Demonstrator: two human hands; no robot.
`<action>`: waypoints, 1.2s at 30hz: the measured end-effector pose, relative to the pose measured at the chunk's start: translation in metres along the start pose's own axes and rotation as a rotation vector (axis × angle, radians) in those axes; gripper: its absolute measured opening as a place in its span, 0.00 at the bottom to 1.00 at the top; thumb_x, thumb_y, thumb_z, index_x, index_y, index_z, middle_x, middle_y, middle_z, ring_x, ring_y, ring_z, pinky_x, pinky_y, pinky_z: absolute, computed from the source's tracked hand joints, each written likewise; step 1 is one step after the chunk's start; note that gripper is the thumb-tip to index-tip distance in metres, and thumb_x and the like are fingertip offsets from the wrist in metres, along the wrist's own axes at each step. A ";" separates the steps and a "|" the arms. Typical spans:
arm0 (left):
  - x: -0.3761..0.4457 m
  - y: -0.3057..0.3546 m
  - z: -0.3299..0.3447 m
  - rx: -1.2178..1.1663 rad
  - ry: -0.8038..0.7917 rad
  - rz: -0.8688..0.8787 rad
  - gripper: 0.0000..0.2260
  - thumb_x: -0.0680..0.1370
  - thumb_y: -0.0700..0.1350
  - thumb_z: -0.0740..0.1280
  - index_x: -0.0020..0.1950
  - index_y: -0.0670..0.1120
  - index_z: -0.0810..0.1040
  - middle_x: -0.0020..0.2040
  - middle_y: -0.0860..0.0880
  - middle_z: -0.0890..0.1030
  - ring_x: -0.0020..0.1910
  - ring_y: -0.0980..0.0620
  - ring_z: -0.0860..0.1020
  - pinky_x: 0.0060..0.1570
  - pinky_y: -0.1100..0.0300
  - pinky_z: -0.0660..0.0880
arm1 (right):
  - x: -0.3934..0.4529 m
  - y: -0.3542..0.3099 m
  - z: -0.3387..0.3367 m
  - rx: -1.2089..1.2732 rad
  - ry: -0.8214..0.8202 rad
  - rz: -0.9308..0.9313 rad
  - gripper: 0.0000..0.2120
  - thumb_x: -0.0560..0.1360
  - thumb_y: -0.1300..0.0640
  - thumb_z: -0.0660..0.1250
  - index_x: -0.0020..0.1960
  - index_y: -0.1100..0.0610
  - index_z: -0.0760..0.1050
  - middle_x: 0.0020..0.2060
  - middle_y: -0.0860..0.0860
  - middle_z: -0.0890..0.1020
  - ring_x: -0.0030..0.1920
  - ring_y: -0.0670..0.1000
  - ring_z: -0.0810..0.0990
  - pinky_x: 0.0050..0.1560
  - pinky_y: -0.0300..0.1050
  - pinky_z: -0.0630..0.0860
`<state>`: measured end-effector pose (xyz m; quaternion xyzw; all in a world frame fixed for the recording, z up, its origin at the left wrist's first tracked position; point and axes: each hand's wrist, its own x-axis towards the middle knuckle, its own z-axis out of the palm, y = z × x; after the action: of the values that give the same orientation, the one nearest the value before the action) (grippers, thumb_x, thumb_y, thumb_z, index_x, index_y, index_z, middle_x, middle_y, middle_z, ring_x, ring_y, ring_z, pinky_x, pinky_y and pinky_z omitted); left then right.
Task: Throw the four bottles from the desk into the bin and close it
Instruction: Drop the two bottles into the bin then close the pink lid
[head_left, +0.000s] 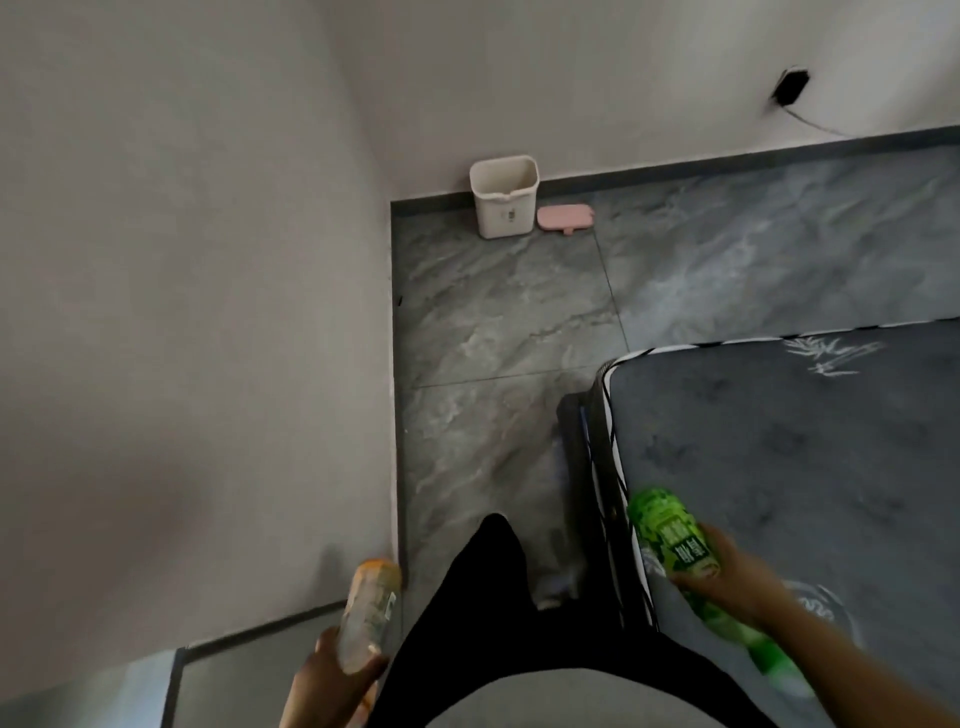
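Observation:
My left hand (322, 680) grips a clear bottle with an orange cap (370, 613) at the bottom left. A green bottle (675, 540) is held in my right hand (737, 571) at the bottom right, over the corner of the mattress. The white bin (505, 200) stands open on the floor far ahead, in the corner against the wall. Its pink lid (566, 217) lies flat on the floor just to the right of it.
A grey mattress (779, 457) on a dark frame fills the right side. A white wall (182, 312) runs along the left. Between them a strip of grey marbled floor (493, 332) leads to the bin. My black trouser leg (488, 587) shows below.

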<state>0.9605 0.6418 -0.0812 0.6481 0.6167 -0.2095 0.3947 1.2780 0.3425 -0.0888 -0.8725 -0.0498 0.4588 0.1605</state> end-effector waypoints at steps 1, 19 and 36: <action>0.009 0.011 -0.007 -0.002 -0.004 0.011 0.33 0.62 0.64 0.67 0.66 0.61 0.68 0.55 0.45 0.79 0.48 0.47 0.77 0.50 0.58 0.71 | 0.007 -0.006 -0.004 0.015 -0.018 0.023 0.43 0.68 0.47 0.73 0.75 0.55 0.53 0.65 0.62 0.74 0.61 0.61 0.76 0.61 0.53 0.74; 0.154 0.254 -0.079 0.112 0.059 0.214 0.25 0.67 0.54 0.74 0.58 0.46 0.70 0.48 0.43 0.82 0.43 0.44 0.81 0.38 0.58 0.74 | 0.133 -0.081 -0.104 0.246 0.090 0.263 0.36 0.66 0.61 0.76 0.69 0.62 0.63 0.58 0.67 0.77 0.57 0.65 0.77 0.58 0.55 0.72; 0.261 0.401 -0.140 0.034 -0.051 0.019 0.24 0.56 0.64 0.68 0.44 0.51 0.70 0.33 0.53 0.80 0.32 0.56 0.79 0.31 0.63 0.69 | 0.293 -0.257 -0.241 0.095 0.074 0.110 0.41 0.67 0.51 0.75 0.73 0.59 0.58 0.63 0.63 0.76 0.62 0.62 0.76 0.58 0.50 0.72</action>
<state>1.3567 0.9440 -0.0930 0.6549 0.5966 -0.2326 0.4012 1.6585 0.5970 -0.1085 -0.8817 0.0258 0.4361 0.1780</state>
